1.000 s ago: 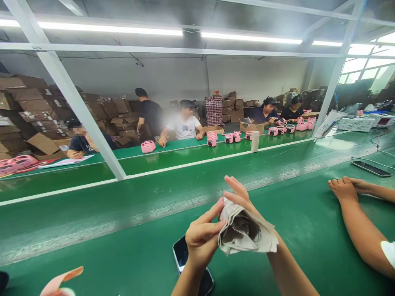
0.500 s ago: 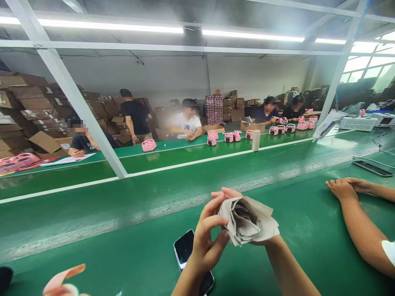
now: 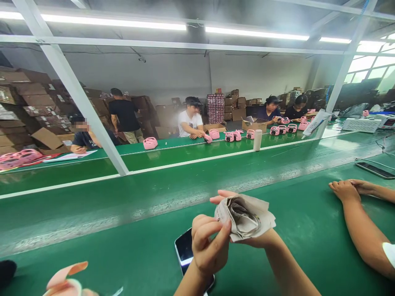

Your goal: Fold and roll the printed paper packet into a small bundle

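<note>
A folded, crumpled grey cloth (image 3: 244,217) is held up over the green belt (image 3: 123,246) in front of me. My right hand (image 3: 262,238) grips it from underneath, fingertips showing past its far edge. My left hand (image 3: 208,244) pinches the cloth's left edge with curled fingers. A black phone (image 3: 184,250) lies flat on the belt just under my left hand.
A co-worker's forearms (image 3: 354,218) rest on the belt at the right, beside another phone (image 3: 374,169). A pink object (image 3: 66,281) pokes in at bottom left. Across the line, several people sit with pink devices (image 3: 233,136), a white cup (image 3: 257,140) and stacked cartons (image 3: 27,107).
My left fingers curled down and closed onto the cloth's edge; both hands dropped slightly. A standing person in black across the line walked left.
</note>
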`<state>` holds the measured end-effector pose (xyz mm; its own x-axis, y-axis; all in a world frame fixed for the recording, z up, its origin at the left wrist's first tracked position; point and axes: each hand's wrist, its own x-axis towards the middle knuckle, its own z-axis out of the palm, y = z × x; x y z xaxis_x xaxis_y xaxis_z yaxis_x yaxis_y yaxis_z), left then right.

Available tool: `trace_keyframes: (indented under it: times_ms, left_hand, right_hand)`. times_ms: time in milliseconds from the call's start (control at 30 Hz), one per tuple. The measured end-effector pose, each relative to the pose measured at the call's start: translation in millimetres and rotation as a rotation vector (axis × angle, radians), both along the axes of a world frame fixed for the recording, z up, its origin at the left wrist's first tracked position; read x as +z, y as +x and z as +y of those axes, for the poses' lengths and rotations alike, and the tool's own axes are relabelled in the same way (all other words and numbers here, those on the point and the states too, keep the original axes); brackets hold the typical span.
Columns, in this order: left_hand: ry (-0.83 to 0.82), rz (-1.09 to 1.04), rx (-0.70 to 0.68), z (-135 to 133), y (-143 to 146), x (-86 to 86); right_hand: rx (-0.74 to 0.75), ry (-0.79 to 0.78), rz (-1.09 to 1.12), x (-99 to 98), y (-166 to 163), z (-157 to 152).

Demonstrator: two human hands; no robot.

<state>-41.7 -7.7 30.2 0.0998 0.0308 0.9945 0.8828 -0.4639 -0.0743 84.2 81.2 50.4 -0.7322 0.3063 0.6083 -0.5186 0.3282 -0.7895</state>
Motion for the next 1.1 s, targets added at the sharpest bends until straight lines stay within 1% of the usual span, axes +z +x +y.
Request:
trace_keyframes:
  times_ms: [133,267,333,400,500,600,733,833,933,1000,1100]
  left_hand:
    - [-0.018,-0.001,-0.087,1,0,5.7]
    - [-0.127,-0.041,-0.138,4,1,9.8]
    - [-0.179,-0.057,-0.185,5,0,13.2]
    - [-0.216,-0.08,-0.232,5,-1,16.8]
    - [-0.223,-0.114,-0.247,2,-3,19.9]
    - [-0.215,-0.085,-0.253,-2,-4,18.6]
    - [-0.272,-0.107,-0.248,0,0,10.8]
    - [-0.303,-0.217,-0.324,3,6,4.3]
    - [-0.345,-0.371,-0.413,4,11,1.5]
    - [-0.375,-0.408,-0.453,3,13,2.3]
    - [-0.372,-0.393,-0.48,2,13,4.9]
  right_hand:
    - [-0.008,-0.035,0.074,1.7,0,-1]
    - [-0.017,-0.043,0.097,4.9,2,2]
    - [0.005,-0.059,0.078,3.4,3,5]
    - [0.027,-0.044,0.043,-0.1,2,9]
    - [0.067,0.006,0.034,-6.0,-2,11]
    - [0.086,-0.05,0.065,-9.2,-5,8]
    - [0.036,-0.122,-0.003,-9.4,-8,0]
    - [0.0,-0.144,0.034,-9.0,-9,-2]
    - [0.021,-0.195,0.072,-9.3,-11,-2]
    - [0.049,-0.245,0.056,-9.4,-11,-1]
    - [0.059,-0.287,0.031,-8.2,-10,-2]
